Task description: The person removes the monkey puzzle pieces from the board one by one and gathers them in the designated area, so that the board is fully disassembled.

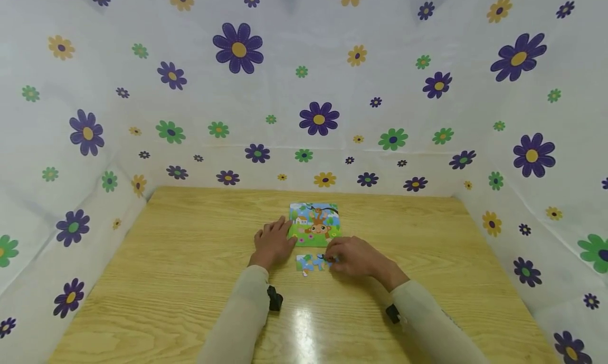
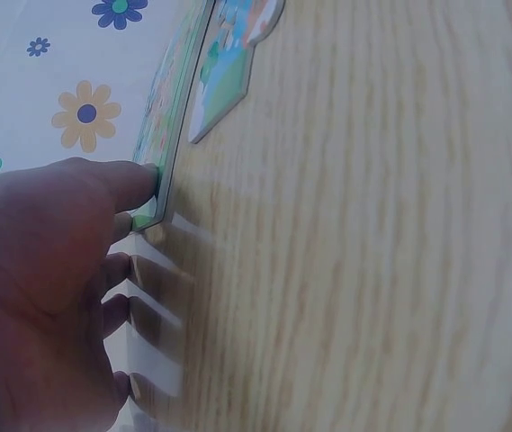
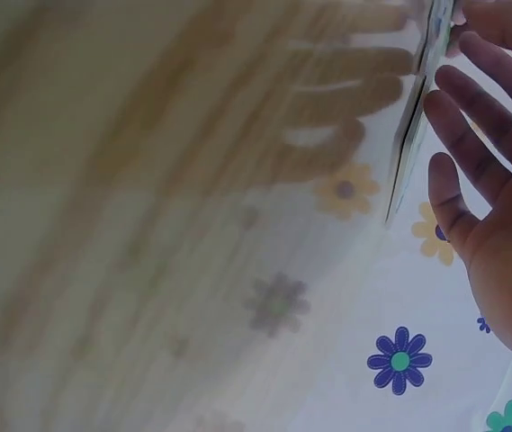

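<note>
A colourful monkey puzzle board (image 1: 314,224) lies flat on the wooden table (image 1: 190,279). My left hand (image 1: 273,242) rests palm down just left of it, fingers relaxed, and its index fingertip (image 2: 143,180) touches the board's edge (image 2: 161,153). In front of the board lies a joined strip of puzzle pieces (image 1: 311,262), also in the left wrist view (image 2: 229,72). My right hand (image 1: 353,256) is at the strip's right end, thumb and forefinger pinching a puzzle piece (image 3: 415,117) there. Its other fingers (image 3: 471,117) stretch out beside the piece.
White cloth printed with purple, green and yellow flowers (image 1: 318,118) walls the table at the back and both sides. Bare wood spreads to the left (image 1: 166,248) and right (image 1: 451,248) of the hands. A black wrist camera (image 1: 274,299) sits on each sleeve.
</note>
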A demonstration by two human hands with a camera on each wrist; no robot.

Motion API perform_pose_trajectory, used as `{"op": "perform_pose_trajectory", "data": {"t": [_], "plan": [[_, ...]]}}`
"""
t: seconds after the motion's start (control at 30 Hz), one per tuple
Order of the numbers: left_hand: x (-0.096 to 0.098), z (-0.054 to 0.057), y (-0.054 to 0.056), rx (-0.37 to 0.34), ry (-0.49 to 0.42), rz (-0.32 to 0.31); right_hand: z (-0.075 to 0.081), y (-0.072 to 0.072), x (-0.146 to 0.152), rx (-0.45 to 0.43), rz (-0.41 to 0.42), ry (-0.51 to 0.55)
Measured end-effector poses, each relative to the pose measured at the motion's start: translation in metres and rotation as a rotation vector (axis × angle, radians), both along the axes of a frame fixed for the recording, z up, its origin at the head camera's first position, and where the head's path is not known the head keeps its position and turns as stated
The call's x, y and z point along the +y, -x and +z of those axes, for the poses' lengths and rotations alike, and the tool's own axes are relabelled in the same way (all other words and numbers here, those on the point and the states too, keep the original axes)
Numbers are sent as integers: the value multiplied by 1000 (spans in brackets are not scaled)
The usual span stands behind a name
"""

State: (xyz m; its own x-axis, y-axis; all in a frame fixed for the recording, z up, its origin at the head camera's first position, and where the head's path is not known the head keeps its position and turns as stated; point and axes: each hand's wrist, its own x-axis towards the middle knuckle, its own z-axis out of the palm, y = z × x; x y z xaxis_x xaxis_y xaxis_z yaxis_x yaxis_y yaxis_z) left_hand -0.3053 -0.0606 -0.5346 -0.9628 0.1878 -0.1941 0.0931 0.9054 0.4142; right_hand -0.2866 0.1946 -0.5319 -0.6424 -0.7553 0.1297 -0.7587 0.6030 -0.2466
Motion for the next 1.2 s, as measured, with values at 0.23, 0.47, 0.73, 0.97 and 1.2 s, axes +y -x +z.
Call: {"op": "perform_pose_trajectory", "data": {"t": [0.23, 0.47, 0.73, 0.97, 1.2], "plan": [[-1, -1, 0, 7, 0, -4, 5, 8, -6, 4, -178, 48], [-2, -2, 0, 4, -9, -2, 0, 26, -9, -3, -319, 79], [-1, -5, 0, 12, -6, -4, -4, 40, -7, -76, -364, 74], [-2, -5, -1, 11, -15, 5, -5, 55, -11, -65, -353, 62], [-1, -5, 0, 10, -16, 3, -4, 68, -18, -123, -375, 34]]}}
